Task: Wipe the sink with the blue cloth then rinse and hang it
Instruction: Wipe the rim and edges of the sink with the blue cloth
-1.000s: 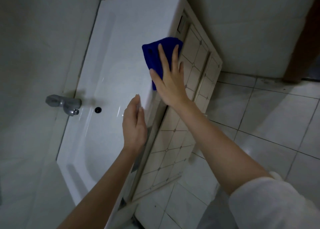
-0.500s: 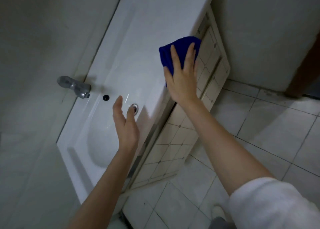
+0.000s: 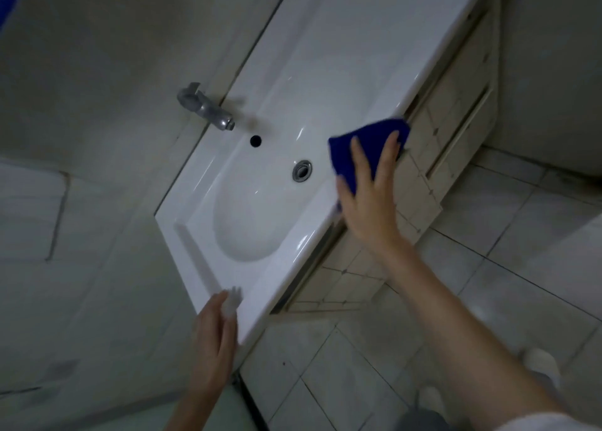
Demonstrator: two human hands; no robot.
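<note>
Right now the right hand [image 3: 368,199] is pressing the blue cloth [image 3: 361,147] flat against the front rim of the sink [image 3: 325,72], at about four o'clock from the drain [image 3: 302,170]; the fingers are spread over the cloth and pinning it rather than pinching it. The cloth is looking soft, light and limp, bunched under the palm, so it is likely handling best with a flat, broad press for wiping, and a gathered fistful once rinsing begins. On the glossy ceramic it may be sliding easily, wet or dry. The left hand [image 3: 213,339] is lying loosely open at the sink's near corner, around seven o'clock from the basin; something pale is showing at its fingertips, but motion blur is making it impossible to identify. The faucet [image 3: 205,106] is standing at eleven o'clock from the drain.
</note>
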